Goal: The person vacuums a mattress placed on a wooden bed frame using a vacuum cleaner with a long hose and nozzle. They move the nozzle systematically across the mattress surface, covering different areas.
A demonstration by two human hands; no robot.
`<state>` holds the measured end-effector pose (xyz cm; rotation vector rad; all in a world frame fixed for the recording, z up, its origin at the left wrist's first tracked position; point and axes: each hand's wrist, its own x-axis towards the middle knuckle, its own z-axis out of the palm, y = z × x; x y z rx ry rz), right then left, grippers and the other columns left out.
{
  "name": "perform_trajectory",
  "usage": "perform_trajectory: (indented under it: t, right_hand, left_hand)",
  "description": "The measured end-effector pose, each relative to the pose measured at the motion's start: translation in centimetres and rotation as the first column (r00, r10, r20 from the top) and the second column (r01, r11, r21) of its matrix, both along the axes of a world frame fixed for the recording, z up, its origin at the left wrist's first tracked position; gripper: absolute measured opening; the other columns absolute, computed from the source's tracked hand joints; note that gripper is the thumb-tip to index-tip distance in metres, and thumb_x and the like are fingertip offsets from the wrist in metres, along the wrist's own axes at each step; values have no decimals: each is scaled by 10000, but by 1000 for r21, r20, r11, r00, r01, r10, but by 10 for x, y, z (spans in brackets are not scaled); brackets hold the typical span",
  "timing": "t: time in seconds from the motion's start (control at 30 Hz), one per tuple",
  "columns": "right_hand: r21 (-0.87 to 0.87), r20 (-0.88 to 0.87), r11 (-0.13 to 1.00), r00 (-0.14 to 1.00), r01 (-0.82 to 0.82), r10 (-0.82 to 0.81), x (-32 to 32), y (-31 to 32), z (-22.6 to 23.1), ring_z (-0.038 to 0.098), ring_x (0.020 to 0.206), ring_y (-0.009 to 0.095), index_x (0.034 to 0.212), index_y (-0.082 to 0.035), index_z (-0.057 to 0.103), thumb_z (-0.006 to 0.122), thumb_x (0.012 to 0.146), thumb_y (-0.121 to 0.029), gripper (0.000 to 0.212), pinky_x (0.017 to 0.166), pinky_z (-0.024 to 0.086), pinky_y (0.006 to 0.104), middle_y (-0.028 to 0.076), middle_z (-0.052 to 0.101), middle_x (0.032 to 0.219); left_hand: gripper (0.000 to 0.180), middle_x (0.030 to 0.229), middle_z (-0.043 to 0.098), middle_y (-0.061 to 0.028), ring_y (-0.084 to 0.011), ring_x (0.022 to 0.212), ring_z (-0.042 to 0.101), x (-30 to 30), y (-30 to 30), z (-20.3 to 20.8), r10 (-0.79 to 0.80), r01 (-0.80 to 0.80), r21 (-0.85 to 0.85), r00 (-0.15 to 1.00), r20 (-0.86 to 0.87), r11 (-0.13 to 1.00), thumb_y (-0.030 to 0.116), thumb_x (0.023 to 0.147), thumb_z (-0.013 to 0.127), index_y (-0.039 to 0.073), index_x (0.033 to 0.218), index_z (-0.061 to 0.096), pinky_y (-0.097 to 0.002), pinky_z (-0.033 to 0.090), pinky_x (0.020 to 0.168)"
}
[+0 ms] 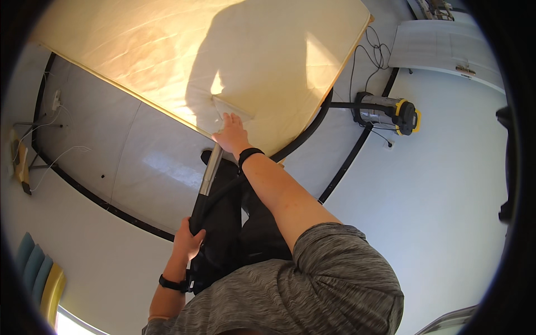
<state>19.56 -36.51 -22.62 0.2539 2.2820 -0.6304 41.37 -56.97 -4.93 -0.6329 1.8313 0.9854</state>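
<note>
Fingers, right (233, 118): stretched forward and close together, over the near edge of the mattress (139, 67); I cannot tell whether they grip anything beneath the palm.
Fingers, left (185, 225): wrapped around the black handle (198, 209), thumb along its side.
Metal tube (210, 171): slanting up from the handle, its upper end passing under the right hand (231, 135).
Pale nozzle: a flat, partly see-through wedge (234, 109) seems to lie against the mattress just ahead of the right fingertips; its join to the tube is hidden.
Hose (306, 133): black, curving around the mattress corner toward the vacuum cleaner (389, 112) near the wall.
Progress: handle and tube are joined and brought to the mattress, so cleaning looks set up or under way. How much fabric is done, how much is left, and whether the motor runs, I cannot tell.
Right arm (290, 195): reaching forward and across to the left, elbow slightly bent, wrist laid over the tube's end.
Left forearm (170, 301): low at the person's side, near the dark trousers (223, 226), hand well below the right one.
</note>
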Motion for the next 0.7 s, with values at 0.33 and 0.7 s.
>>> perform_trajectory:
  t: [0.33, 0.7]
  right_hand:
    - [-62, -22, 997, 999, 42, -43, -8, 6, 2, 213, 1486, 321, 1507, -93, 328, 660, 787, -383, 845, 1095, 342, 548, 167, 257, 1597]
    - [-25, -28, 985, 985, 172, -173, 59, -59, 2, 245, 1468, 343, 1502, -89, 343, 657, 802, -422, 837, 1128, 334, 515, 180, 281, 1582]
  left_hand:
    - [616, 1045, 672, -266, -406, 979, 659, -10, -5, 9, -122, 127, 23, 980, -157, 992, 259, 824, 743, -47, 1288, 479, -426, 521, 849]
    - [683, 1030, 670, -292, -415, 984, 662, 17, -105, 1, -272, 274, 59, 962, -32, 960, 409, 821, 734, -49, 1259, 479, -435, 518, 834]
